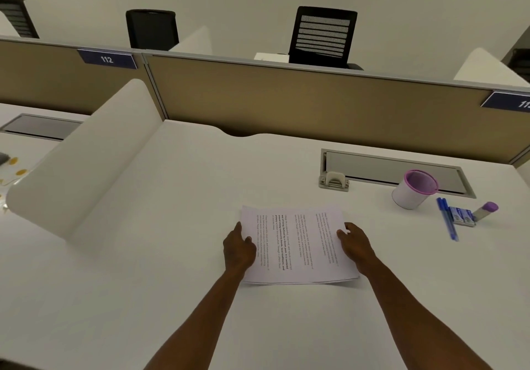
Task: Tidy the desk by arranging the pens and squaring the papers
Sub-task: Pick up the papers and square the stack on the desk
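A thin stack of printed papers lies on the white desk in front of me, its lower sheets peeking out along the near edge. My left hand grips the stack's left edge, thumb on top. My right hand grips its right edge the same way. Two blue pens lie side by side on the desk at the right. Just behind them stands a white pen cup with a purple rim, with nothing visible inside.
A small blue-and-white box and a grey tube with a purple cap lie right of the pens. A grey cable tray lid is set into the desk behind the cup. A white curved divider rises at left; a tan partition backs the desk.
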A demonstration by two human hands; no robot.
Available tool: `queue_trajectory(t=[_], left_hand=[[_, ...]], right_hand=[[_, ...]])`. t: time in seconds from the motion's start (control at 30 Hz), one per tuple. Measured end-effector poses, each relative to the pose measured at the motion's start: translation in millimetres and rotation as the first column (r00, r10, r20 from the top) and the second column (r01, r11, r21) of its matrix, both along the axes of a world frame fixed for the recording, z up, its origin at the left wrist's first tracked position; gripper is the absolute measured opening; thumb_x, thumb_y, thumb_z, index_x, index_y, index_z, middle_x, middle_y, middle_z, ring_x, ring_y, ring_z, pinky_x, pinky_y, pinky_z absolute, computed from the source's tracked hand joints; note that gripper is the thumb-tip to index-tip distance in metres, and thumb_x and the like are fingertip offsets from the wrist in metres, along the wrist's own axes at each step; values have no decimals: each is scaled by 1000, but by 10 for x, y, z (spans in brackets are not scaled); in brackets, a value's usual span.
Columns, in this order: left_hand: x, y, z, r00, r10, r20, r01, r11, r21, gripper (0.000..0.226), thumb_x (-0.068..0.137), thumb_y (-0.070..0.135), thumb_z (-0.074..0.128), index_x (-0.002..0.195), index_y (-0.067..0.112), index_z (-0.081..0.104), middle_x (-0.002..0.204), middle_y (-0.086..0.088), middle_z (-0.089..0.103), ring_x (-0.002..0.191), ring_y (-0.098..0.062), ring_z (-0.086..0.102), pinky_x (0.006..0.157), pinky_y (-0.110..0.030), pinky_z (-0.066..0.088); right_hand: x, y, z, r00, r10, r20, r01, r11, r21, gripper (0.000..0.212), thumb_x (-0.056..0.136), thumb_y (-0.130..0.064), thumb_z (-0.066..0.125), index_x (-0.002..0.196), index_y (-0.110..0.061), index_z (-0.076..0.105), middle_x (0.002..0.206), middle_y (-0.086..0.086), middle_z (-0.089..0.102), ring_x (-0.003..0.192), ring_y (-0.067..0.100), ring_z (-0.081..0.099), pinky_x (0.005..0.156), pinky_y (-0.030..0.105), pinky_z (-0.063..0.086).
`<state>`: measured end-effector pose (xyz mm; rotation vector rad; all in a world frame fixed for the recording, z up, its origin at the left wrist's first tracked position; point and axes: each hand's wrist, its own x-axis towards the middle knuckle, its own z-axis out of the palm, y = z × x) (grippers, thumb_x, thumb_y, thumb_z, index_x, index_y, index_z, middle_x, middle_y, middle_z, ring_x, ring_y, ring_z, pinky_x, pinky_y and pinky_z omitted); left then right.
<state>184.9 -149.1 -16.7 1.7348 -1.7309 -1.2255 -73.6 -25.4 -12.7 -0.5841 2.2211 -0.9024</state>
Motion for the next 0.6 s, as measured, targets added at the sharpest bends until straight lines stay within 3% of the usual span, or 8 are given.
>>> queue_trajectory(t=[0.4, 0.6], left_hand=[[-45, 9, -26, 1000, 11, 26, -10, 999, -51, 49, 97, 3, 50, 146, 1, 42, 145, -18, 50, 134, -32, 49, 114, -39, 38], [-88, -71, 9, 999, 34, -17, -35, 999, -35, 50, 96, 2, 53, 145, 4, 45, 143, -17, 53, 128, -31, 54, 108, -38, 42]], right_hand=[[45, 18, -12, 1000, -11, -22, 11, 1000, 4, 39, 100, -27, 43, 137, -18, 45, 139, 11, 51, 106, 23, 53, 83, 35, 42], [6, 54, 3, 998, -56, 16, 57, 998, -8, 42, 100, -28, 45, 141, -19, 41, 144, 9, 46, 121, 29, 52, 90, 38, 42]])
